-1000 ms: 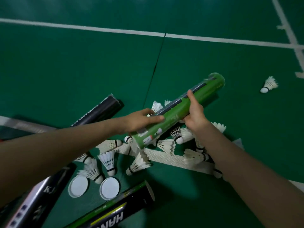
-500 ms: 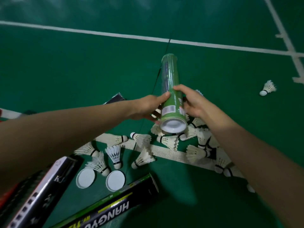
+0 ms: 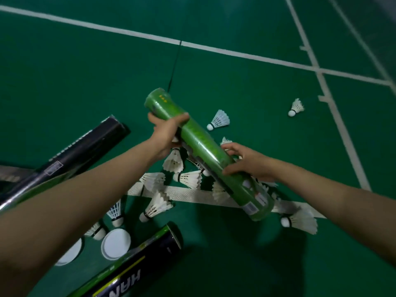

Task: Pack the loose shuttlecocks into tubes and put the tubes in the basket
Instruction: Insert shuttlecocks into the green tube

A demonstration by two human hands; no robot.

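I hold a green shuttlecock tube (image 3: pixel 201 144) above the court floor, slanting from upper left to lower right. My left hand (image 3: pixel 166 136) grips it near its far upper end. My right hand (image 3: pixel 246 161) wraps its fingers round the lower half. Under the tube lies a pile of several white loose shuttlecocks (image 3: pixel 188 179) on a white floor line. One shuttlecock (image 3: pixel 219 121) lies just right of the tube and another shuttlecock (image 3: pixel 296 107) farther right. No basket is in view.
A black tube (image 3: pixel 85 146) lies at the left, partly behind my left arm. Another black and green tube (image 3: pixel 137 264) lies at the bottom. Two white lids (image 3: pixel 115 243) sit on the green floor beside it. White court lines cross the top and right.
The green tube has swung from end-on toward me to a slant with its near end at the lower right. My left hand slid to the far end, my right to the lower half.
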